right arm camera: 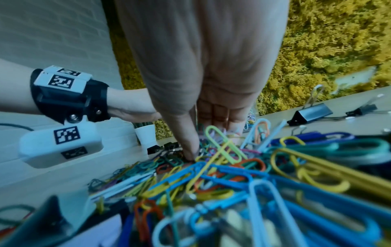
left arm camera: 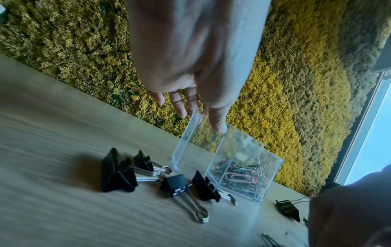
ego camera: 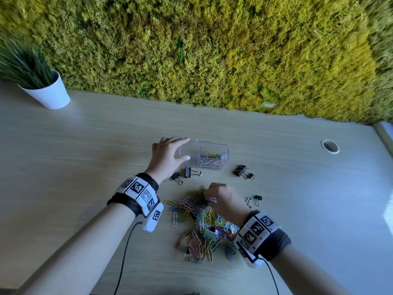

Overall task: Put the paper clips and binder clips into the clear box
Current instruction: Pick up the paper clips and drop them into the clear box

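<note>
The clear box point(ego camera: 225, 148) point(left arm camera: 188, 150) stands mid-table with two compartments; its right one holds coloured paper clips point(ego camera: 212, 159) point(left arm camera: 239, 178), and its left one looks empty. My left hand point(ego camera: 185, 149) point(left arm camera: 201, 120) spans the box's left end with straight fingers, thumb at the near rim. My right hand point(ego camera: 209, 195) point(right arm camera: 209, 143) curls down into the loose paper clip pile point(ego camera: 200, 222) point(right arm camera: 222, 175), pinching a few clips. Black binder clips lie near the box point(ego camera: 189, 172) point(left arm camera: 175, 185), to its right point(ego camera: 240, 170), and by my right hand point(ego camera: 258, 198).
A white pot point(ego camera: 49, 92) with a grassy plant stands at the back left. A moss wall point(ego camera: 212, 50) closes the table's far edge. A round cable hole point(ego camera: 329, 146) sits at the right. A black cable point(ego camera: 125, 252) trails from my left wrist.
</note>
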`<state>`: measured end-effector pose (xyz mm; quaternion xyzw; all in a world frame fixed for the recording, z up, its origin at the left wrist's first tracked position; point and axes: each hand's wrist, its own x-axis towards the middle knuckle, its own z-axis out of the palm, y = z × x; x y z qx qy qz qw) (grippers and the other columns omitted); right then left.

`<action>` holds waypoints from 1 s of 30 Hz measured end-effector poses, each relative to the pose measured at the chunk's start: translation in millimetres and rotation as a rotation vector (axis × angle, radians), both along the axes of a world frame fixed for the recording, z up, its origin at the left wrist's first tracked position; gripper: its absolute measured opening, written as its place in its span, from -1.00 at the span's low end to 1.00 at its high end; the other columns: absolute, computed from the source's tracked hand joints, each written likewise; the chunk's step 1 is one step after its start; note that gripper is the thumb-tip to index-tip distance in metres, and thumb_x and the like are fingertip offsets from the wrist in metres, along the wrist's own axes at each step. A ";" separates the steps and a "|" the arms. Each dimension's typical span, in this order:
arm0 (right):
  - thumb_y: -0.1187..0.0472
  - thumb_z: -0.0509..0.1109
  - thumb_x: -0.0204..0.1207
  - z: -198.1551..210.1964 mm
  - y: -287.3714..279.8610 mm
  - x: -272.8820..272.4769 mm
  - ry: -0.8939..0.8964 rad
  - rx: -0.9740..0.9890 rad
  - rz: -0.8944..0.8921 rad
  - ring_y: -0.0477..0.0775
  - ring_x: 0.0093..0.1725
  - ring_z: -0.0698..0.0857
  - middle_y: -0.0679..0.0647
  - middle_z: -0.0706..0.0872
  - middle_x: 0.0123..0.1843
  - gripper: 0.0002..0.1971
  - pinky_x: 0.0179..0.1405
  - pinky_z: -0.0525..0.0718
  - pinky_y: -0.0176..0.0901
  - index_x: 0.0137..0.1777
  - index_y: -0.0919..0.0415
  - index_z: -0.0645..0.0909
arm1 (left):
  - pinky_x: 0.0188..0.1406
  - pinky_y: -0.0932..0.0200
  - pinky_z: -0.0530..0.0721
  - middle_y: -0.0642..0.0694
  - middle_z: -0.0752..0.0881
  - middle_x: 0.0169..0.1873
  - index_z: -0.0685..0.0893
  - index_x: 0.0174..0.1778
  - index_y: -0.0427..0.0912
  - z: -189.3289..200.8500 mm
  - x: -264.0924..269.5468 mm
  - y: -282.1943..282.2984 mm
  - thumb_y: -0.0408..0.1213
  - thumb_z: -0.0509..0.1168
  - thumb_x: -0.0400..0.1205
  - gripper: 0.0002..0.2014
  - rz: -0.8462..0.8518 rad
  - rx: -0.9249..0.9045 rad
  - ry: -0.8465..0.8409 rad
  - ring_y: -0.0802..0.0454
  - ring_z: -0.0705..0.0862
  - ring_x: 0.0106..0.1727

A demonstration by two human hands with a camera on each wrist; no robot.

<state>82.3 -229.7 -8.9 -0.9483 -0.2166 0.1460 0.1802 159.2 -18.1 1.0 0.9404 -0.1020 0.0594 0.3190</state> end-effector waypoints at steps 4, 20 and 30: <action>0.31 0.51 0.36 5.6 -8.1 6.1 0.038 0.182 -0.179 0.01 -0.09 0.73 0.06 0.80 -0.05 -0.80 -0.02 0.70 -0.12 -0.01 0.18 0.76 | 0.10 -0.01 0.29 0.06 0.61 0.32 0.52 0.43 0.05 -0.1 -0.5 -0.3 -0.10 0.43 0.52 -0.47 0.000 -0.008 0.001 -0.03 0.49 0.22; 0.45 0.53 0.29 58.4 -9.8 81.9 -0.277 0.534 -0.316 -0.09 -0.24 0.76 0.11 0.82 -0.17 -0.84 -0.14 0.67 -0.46 -0.14 0.29 0.79 | 0.14 0.00 0.30 0.06 0.59 0.36 0.53 0.41 0.07 -1.4 0.6 0.6 -0.09 0.45 0.48 -0.45 0.000 -0.013 -0.028 0.00 0.50 0.29; 0.56 0.38 0.34 41.6 -13.5 78.1 -0.410 0.329 -0.199 0.10 -0.01 0.66 0.10 0.78 -0.06 -0.66 0.01 0.68 -0.01 0.03 0.23 0.74 | 0.14 0.02 0.28 0.03 0.59 0.36 0.54 0.41 0.04 -2.9 1.5 0.0 -0.11 0.46 0.46 -0.44 0.006 -0.013 -0.031 -0.02 0.50 0.29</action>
